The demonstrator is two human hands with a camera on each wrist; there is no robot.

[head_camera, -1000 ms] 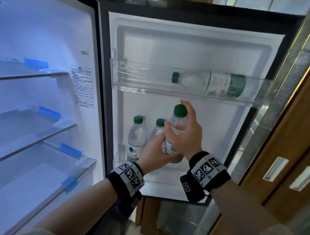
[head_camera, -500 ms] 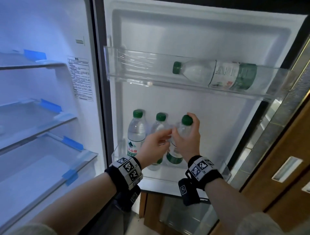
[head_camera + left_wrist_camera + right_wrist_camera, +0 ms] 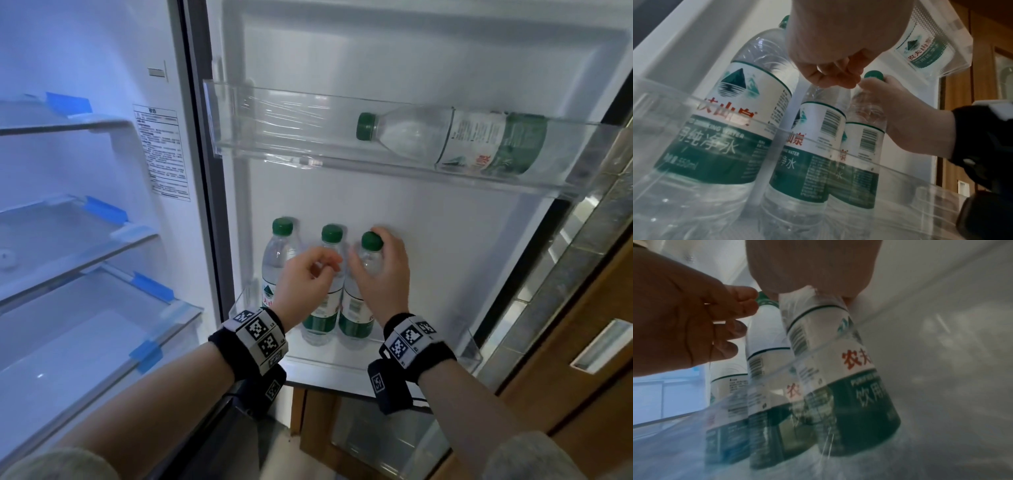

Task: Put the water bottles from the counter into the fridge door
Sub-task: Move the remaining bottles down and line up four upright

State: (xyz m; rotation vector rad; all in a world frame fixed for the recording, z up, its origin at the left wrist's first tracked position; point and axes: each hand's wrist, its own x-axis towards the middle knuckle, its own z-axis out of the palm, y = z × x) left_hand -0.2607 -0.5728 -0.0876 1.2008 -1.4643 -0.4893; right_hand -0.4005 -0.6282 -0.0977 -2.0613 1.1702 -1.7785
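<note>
Three green-capped water bottles stand in a row in the clear lower door shelf [image 3: 431, 346]. My right hand [image 3: 375, 274] grips the rightmost bottle [image 3: 356, 310] round its shoulder, just under the cap; its base is down in the shelf beside the middle bottle [image 3: 330, 236]. The left bottle [image 3: 281, 240] stands at the shelf's left end. My left hand [image 3: 317, 270] hovers in front of the middle bottle with fingers loosely curled, holding nothing. The left wrist view shows the gripped bottle [image 3: 865, 142] and my left hand [image 3: 834, 76] above. The right wrist view shows that bottle [image 3: 838, 369] under my right hand [image 3: 812, 272].
A larger bottle [image 3: 462, 140] lies on its side in the upper door shelf [image 3: 274, 120]. The lower shelf has free room right of the row. Glass fridge shelves [image 3: 85, 246] are on the left, a wooden cabinet [image 3: 582, 342] on the right.
My right hand has lowered the bottle into the lower door shelf beside the other two. My left hand has come off it and drawn back slightly.
</note>
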